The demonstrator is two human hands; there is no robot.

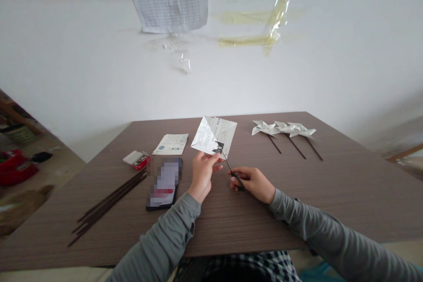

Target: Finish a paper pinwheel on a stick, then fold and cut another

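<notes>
My left hand [203, 174] pinches the lower edge of a square of printed paper [220, 132], raised over the brown table [251, 229]. Crease lines run across the square. In my right hand [253, 181] are black-handled scissors [238, 181], fingers around the handles. The scissor blades point up and left and meet the paper's lower corner, close to my left fingertips. How far the blades are apart is too small to tell.
Left of my hands lie folded paper sheets [170, 144], a small red and white box [137, 159], several dark sticks [107, 205] and a phone [164, 183]. Three white paper pinwheels [264, 128] on dark sticks lie at the back right. A white wall [165, 92] stands behind.
</notes>
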